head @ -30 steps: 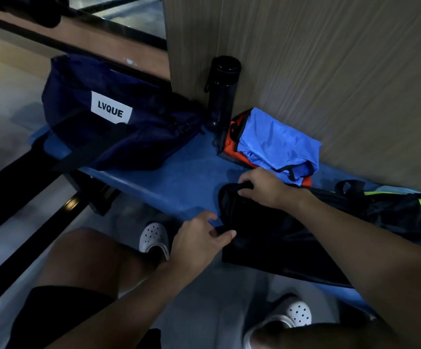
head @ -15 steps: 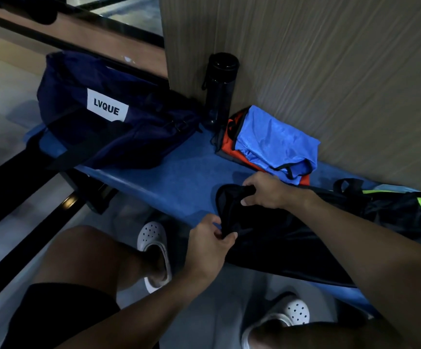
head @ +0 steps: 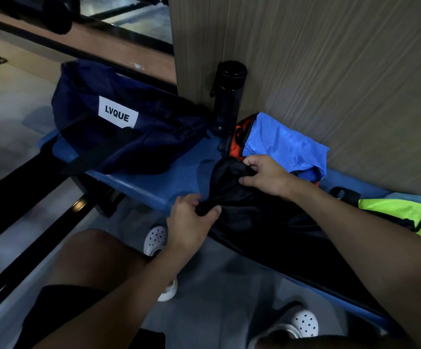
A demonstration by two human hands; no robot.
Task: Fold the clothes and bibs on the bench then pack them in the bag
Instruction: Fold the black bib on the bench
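the person sits facing a blue bench (head: 174, 177) and has both hands on a black garment (head: 244, 212) that lies across it and hangs over the front edge. the left hand (head: 191, 222) has its fingers curled round a bunched corner of the cloth at the near edge of the bench. the right hand (head: 267, 176) pinches the far edge of the same cloth between thumb and fingers, just in front of a folded blue bib (head: 282, 144). that blue bib rests on top of an orange bib (head: 240, 141), both tucked against the wood-grain wall panel (head: 330, 71). a neon green bib (head: 400, 212) with black trim lies further along the bench to the right, beside the black garment. at the left end of the bench sits the navy bag (head: 133, 139) with a white "lvque" label, well apart from the hands. a black bottle (head: 229, 96) stands upright between the bag and the bibs, against the panel. white clogs (head: 156, 239) show on the person's feet below.
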